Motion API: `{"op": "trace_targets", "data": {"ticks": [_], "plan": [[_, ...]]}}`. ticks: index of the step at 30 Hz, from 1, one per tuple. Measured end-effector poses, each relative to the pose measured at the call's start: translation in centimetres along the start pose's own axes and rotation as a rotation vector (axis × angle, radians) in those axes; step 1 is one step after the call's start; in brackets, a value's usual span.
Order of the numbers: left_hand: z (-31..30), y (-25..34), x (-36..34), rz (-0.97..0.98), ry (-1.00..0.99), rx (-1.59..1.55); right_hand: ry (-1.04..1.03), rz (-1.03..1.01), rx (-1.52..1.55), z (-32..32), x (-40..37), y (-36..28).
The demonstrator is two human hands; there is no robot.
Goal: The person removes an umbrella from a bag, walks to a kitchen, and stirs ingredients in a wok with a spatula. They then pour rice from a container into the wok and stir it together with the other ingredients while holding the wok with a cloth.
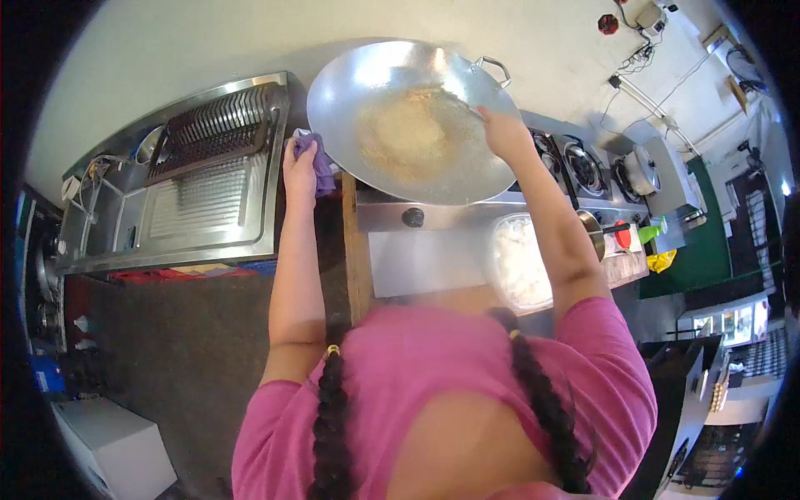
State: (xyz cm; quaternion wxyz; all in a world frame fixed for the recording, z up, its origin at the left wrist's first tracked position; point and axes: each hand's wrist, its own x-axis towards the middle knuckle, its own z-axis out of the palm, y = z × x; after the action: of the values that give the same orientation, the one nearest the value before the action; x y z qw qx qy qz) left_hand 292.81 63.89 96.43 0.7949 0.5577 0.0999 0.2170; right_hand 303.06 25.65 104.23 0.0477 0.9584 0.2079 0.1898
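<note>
A large metal wok [333, 108] sits on the stove, with brownish, wet-looking food [408, 129] spread across its bottom. My left hand [300, 167] is closed around a purple cloth [323, 171] at the wok's left rim; the handle there, if any, is hidden. Over the right side of the wok, my right hand [504, 133] grips a thin-handled utensil [462, 104]. Its far end reaches the food near the back of the wok, and its exact kind cannot be made out.
Left of the wok stands a steel sink unit [267, 233] with a dark dish rack [212, 133]. A clear tub of white contents [521, 262] is in front of the stove. Further right are burners [583, 167] and a lidded pot [642, 171].
</note>
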Motion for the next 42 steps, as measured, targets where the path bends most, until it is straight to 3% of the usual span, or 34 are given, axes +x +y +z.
{"op": "trace_targets", "data": {"ticks": [2,5,8,11,14,16,17,19,21,23,26,27,29,31,33,35,41,42], "plan": [[0.6,-0.5,-0.3,0.024,0.056,-0.023,0.068,0.021,0.0,0.4,0.7,0.1],[1.0,-0.6,-0.6,0.039,0.082,-0.053,-0.068,0.163,0.104,0.6,2.2,-3.8],[0.9,-0.4,-1.1,0.036,0.058,-0.039,-0.062,0.11,0.11,3.4,0.7,-6.4],[1.1,0.2,-1.8,0.066,0.092,-0.012,-0.153,0.014,0.145,-1.0,-3.2,-9.8],[1.2,0.9,-2.1,0.094,0.102,0.043,-0.29,0.059,0.251,-7.7,-4.0,-8.5],[1.0,0.6,-1.7,0.089,0.089,0.023,-0.098,-0.109,0.233,-8.6,-2.8,-6.4],[1.0,0.3,-1.6,0.078,0.074,0.005,-0.097,-0.1,0.233,-7.1,-1.4,-5.6],[0.8,-0.7,-1.2,0.068,0.084,-0.009,-0.212,0.189,0.122,-2.8,1.2,-4.3],[0.8,-0.7,-0.7,0.076,0.108,-0.028,-0.219,0.151,0.078,-2.3,1.5,-5.4],[0.3,-1.0,-1.0,0.074,0.002,-0.058,-0.24,0.107,0.038,-2.1,0.4,-6.6],[0.3,-0.9,-1.1,0.08,0.041,-0.041,-0.128,-0.017,-0.133,-4.9,-3.8,-9.0],[0.3,-0.8,-0.9,0.083,0.069,0.001,-0.2,0.027,0.056,-8.6,-4.6,-9.4],[0.4,-0.3,-1.0,0.068,0.081,-0.01,-0.259,0.072,0.24,-10.3,-4.1,-8.0],[0.8,-0.1,-1.1,0.046,0.074,-0.017,-0.281,-0.002,0.032,-7.5,-2.0,-4.7],[0.5,-0.8,-1.0,0.053,0.101,-0.013,-0.173,0.034,0.051,-5.3,-0.3,-5.0],[-0.3,-2.5,0.1,0.042,0.08,-0.02,-0.294,0.194,0.021,-4.4,1.7,-5.8],[0.0,-1.5,-0.6,0.081,0.04,-0.021,-0.212,-0.011,0.018,-5.6,-2.6,-4.8],[0.3,-1.2,-0.6,0.072,0.063,-0.051,-0.274,0.04,0.044,-7.4,-4.2,-5.2]]}}
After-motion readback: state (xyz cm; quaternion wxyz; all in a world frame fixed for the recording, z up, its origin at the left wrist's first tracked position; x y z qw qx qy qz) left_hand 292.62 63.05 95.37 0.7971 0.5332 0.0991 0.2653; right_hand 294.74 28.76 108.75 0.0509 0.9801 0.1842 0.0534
